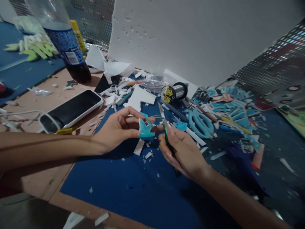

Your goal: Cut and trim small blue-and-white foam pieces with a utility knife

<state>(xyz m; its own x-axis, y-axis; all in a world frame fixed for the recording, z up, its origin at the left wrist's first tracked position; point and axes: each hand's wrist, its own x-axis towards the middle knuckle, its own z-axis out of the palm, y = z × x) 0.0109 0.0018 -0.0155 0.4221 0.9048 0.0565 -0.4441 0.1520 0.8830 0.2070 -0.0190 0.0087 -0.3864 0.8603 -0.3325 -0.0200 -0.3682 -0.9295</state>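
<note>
My left hand [121, 125], with long turquoise nails, pinches a small blue-and-white foam piece [144, 126] between thumb and fingers. The piece has a pointed, notched shape and is held above the blue mat [133, 184]. Close beside it, my right hand [182, 149] is wrapped around the dark green handle of a craft knife [161, 111]. The knife's pointed blade sticks up and away from me, just right of the left fingertips. Whether the right fingers touch the foam piece is hard to see. White foam scraps [139, 147] lie on the mat below.
Scissors with light blue handles [200, 122] and a wire spool [174, 92] lie behind my right hand. A heap of blue foam pieces [238, 111] is at right. On the left are a phone [71, 109] and a cola bottle [65, 47]. A white foam board [186, 38] stands behind.
</note>
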